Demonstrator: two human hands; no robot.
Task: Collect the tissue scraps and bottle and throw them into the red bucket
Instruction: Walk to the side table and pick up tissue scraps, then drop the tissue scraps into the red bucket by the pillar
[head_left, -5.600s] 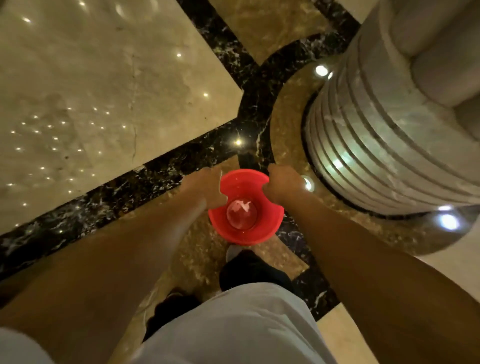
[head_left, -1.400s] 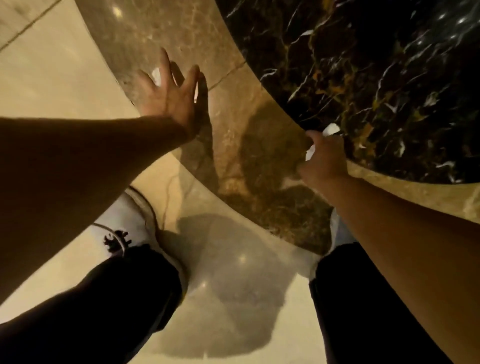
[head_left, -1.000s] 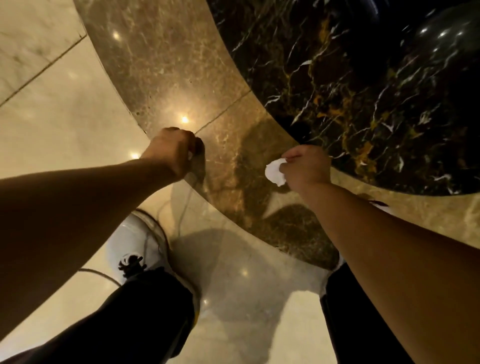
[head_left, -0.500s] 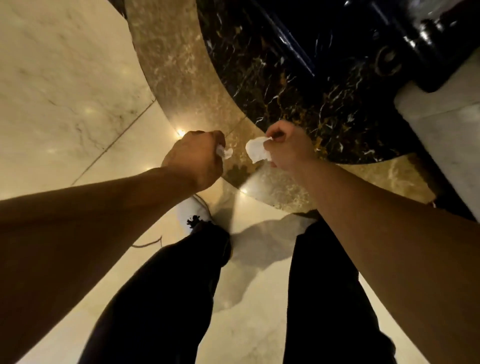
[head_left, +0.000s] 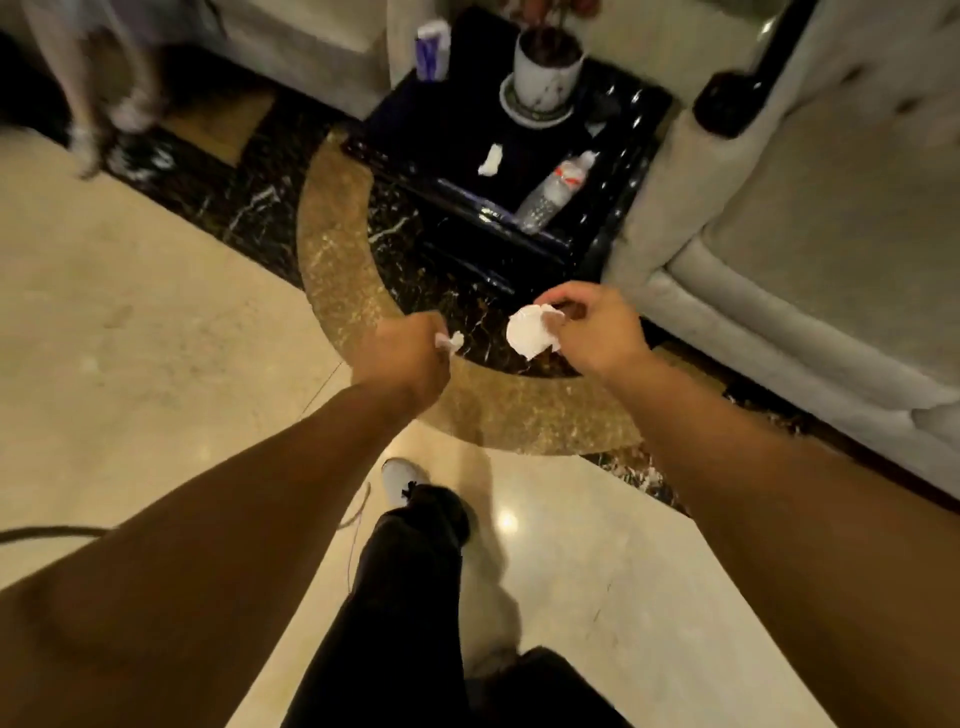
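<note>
1. The left hand (head_left: 402, 358) and right hand (head_left: 597, 332) are held out side by side at the centre, well apart, each with a tissue scrap: a small scrap (head_left: 451, 341) at the left hand's 2 o'clock, a larger scrap (head_left: 530, 331) at the right hand's 9 o'clock.
2. A low table (head_left: 452, 124) stands at 12 o'clock beyond the hands.
3. On it lie a third scrap (head_left: 491, 160) and, to that scrap's 4 o'clock, a bottle (head_left: 553, 192) on its side near the front edge.
4. A potted plant (head_left: 545, 73) on a saucer stands behind them.
5. A sofa (head_left: 810, 218) flanks the table at 2 o'clock.
6. The person's shoe (head_left: 400, 480) is at 6 o'clock, below the hands.
</note>
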